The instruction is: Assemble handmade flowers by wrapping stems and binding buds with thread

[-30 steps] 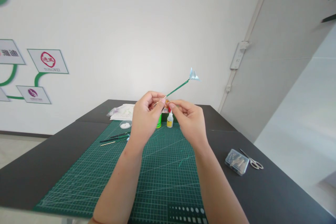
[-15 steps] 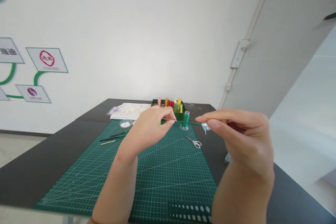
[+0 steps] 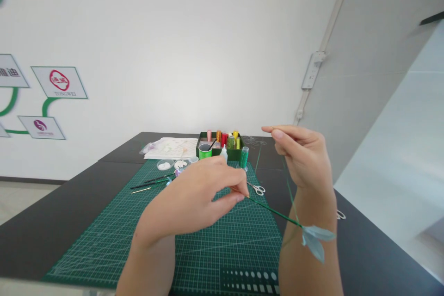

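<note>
Between its thumb and fingers my left hand pinches a thin green thread-wrapped stem, which slants down to the right. At the stem's far end are pale blue petals, in front of my right forearm. My right hand is raised above them, thumb and forefinger pinched together on a fine green thread that runs down to the base of the petals. Behind my hands stands a green thread spool, and a strand rises near it. White-handled scissors lie by the mat's right side, partly behind my left hand.
A green cutting mat covers much of the black table. At the back are a dark green box of coloured spools, a green cup, a white glue bottle and small dishes. Tweezers lie left.
My right hand has left the petals and risen, drawing thread upward. My left hand has moved down and right with the stem, whose petal end now hangs lower and further right.
</note>
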Available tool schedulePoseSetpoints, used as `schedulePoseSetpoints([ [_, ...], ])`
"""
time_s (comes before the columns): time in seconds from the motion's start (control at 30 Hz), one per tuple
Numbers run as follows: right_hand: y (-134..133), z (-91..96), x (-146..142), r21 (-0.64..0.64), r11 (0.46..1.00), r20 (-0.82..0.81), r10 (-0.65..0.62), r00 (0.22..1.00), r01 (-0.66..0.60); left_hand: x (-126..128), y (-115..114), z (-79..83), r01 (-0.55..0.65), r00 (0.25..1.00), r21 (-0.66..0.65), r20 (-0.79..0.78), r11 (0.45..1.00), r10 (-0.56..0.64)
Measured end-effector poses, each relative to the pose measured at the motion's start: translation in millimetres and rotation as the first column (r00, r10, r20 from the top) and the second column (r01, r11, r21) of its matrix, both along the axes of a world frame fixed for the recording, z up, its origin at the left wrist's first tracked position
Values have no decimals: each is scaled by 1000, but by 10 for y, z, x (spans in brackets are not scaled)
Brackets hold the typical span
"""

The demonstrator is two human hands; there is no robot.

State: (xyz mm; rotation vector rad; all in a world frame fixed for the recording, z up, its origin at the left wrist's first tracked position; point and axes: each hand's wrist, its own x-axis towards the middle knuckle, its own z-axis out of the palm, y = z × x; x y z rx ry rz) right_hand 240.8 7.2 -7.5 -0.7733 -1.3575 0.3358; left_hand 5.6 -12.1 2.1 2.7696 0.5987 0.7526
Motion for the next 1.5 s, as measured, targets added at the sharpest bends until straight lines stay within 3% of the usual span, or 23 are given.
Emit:
schedulePoseSetpoints([
  [0.17,85,33,-112,-55,997,19,46,999,-45,-85,-88,14,-62,994,73,91,995,55],
  [0.3,176,-15,-137,-109,990,61,102,993,-95,-112,-103,21,-128,948,129,308,983,83],
  [0.4,236,-69,-124,-187,971,132,178,975,-152,-79,-47,10,-283,838,163,522,945,161],
  [0.53,234,-87,-128,-303,923,232,315,920,-239,10,123,-20,-523,605,140,756,841,251],
  [0.63,193,-69,-138,-330,907,266,355,896,-262,71,286,-56,-596,479,87,836,798,267],
  [0.77,190,-71,-92,-333,888,226,401,888,-316,112,492,-110,-552,391,55,898,832,200],
  [0.87,287,-128,16,-287,871,67,432,899,-398,95,601,-120,-463,298,-16,939,886,172],
  [1.0,541,-290,235,-225,850,-154,452,879,-477,33,657,-84,-404,158,-68,977,912,143],
  [1.13,790,-488,470,-337,875,-138,318,938,-346,3,645,-55,-396,117,-111,978,911,170],
  [1.23,898,-594,609,-505,862,164,136,977,-35,5,643,-58,-388,130,-127,973,913,190],
  [1.3,934,-633,662,-555,788,449,14,893,266,7,653,-68,-378,162,-134,965,916,207],
  [1.37,944,-648,674,-543,703,619,-36,785,460,8,667,-80,-365,205,-140,952,920,227],
  [1.43,926,-634,642,-539,675,665,-25,746,503,11,675,-92,-347,247,-146,939,926,240],
  [1.5,875,-583,563,-522,702,684,6,729,484,20,672,-102,-322,282,-157,926,934,252],
])
